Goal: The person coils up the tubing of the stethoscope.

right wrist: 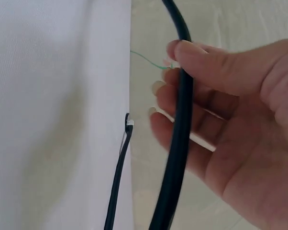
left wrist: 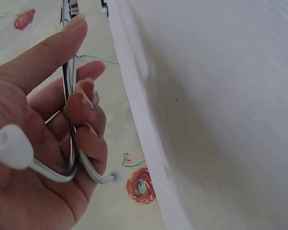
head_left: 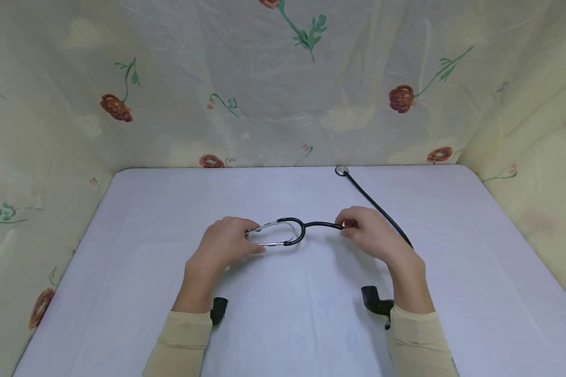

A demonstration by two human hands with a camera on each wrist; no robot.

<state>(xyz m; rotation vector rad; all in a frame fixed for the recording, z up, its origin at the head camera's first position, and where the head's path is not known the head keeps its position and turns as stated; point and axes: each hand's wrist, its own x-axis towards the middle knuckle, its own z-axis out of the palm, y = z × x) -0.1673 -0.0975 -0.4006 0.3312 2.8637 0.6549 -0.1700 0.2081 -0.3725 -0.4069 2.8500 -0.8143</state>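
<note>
A black stethoscope (head_left: 320,224) lies across the middle of the white table (head_left: 287,324). My left hand (head_left: 224,243) grips its two metal ear tubes (left wrist: 72,158), fingers curled round them. One white ear tip (left wrist: 12,146) sticks out by the palm. Just to the right, my right hand (head_left: 370,233) pinches the black tube (right wrist: 180,139) between thumb and fingers. From there the tube runs back to the silver chest piece (head_left: 341,170), which rests near the table's far edge. The chest piece (right wrist: 129,122) also shows small in the right wrist view.
Pale floral cloth (head_left: 264,104) walls in the table at the back and on both sides. Black camera mounts (head_left: 218,310) (head_left: 374,302) sit at my wrists. The table edges are rounded at the far corners.
</note>
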